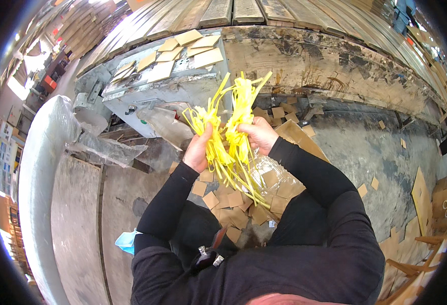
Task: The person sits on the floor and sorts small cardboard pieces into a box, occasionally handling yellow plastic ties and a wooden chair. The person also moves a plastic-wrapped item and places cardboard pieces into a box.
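Observation:
In front of me I hold a tangle of thin yellow plastic straps (240, 101) in two bunches, with loose ends sticking up and others trailing down toward my knees. My left hand (199, 153) is closed around the left bunch, thumb up against the strands. Slightly higher, my right hand (259, 134) grips the right bunch near its knotted middle. The two bunches touch below my hands, where their lower strands cross. Some fingers of both hands are hidden behind the straps.
Several small brown cardboard squares (232, 198) litter the floor between my legs. More squares (206, 57) lie on a grey metal cabinet (177, 76) ahead, beside a worn wooden bench side (310, 56). At left stands a large plastic-wrapped roll (43, 188); a blue face mask (126, 242) hangs by my left elbow.

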Demonstrator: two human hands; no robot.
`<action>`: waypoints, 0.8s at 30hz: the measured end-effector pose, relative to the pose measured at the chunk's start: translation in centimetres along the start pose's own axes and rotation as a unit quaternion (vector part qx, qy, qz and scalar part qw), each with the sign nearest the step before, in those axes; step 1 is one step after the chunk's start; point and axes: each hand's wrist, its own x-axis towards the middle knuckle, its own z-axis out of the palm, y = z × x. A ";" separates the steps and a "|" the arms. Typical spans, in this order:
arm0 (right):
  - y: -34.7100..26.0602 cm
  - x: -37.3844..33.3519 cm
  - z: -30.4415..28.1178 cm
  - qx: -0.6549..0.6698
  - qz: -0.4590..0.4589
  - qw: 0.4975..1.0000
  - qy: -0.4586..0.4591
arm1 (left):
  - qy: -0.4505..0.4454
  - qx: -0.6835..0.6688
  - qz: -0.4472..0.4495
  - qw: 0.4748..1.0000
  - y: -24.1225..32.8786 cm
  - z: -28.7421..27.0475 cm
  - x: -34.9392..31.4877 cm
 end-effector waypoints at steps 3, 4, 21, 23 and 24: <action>1.5 0.4 0.6 -0.133 0.046 0.989 0.037 | 0.000 0.057 0.023 0.998 -1.0 0.0 -0.2; 2.3 0.8 1.0 -0.159 0.026 0.987 0.009 | -0.003 0.098 0.024 0.995 -1.3 0.1 -0.3; -2.5 0.9 -1.1 0.128 -0.223 0.930 0.262 | 0.081 0.298 -0.098 0.946 -2.3 -3.7 1.4; -2.0 -0.2 0.7 -0.040 -0.367 0.915 0.162 | 0.063 0.374 -0.066 0.923 -3.4 -3.2 1.7; -1.2 -0.7 1.8 -0.177 -0.396 0.892 0.128 | 0.053 0.416 -0.057 0.906 -3.9 -2.9 1.9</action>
